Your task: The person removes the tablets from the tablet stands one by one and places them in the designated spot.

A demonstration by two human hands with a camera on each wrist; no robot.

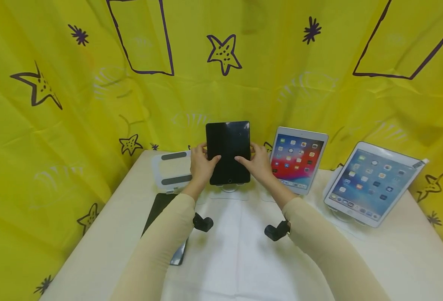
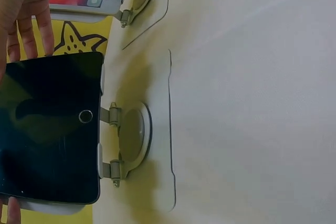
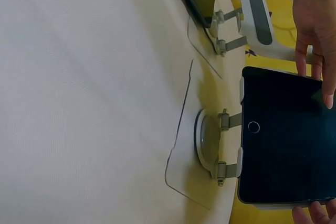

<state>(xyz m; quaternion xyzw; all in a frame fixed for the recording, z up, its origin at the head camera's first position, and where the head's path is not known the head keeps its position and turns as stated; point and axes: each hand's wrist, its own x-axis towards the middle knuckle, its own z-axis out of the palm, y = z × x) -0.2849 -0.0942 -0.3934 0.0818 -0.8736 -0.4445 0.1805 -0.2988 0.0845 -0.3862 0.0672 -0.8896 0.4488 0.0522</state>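
A black tablet [image 1: 227, 142] with a dark screen and a round home button stands upright between the two hands. Its lower edge sits in the small lips of a white hinged stand [image 2: 135, 135]. My left hand [image 1: 202, 162] grips the tablet's left side, thumb on the front and fingers going behind the edge. On the opposite side my right hand [image 1: 258, 162] holds it the same way, thumb over the front. In the right wrist view, the left hand's fingers reach behind the tablet's edge.
Left of the hands is a bare white stand [image 1: 174, 156] with grey pads. A second dark tablet [image 1: 159, 207] lies before it, partly under the left sleeve. On the right, two lit white tablets, one red-screened [image 1: 298, 161] and one blue-screened [image 1: 373, 184], lean on stands. A yellow curtain [image 1: 259, 96] hangs behind.
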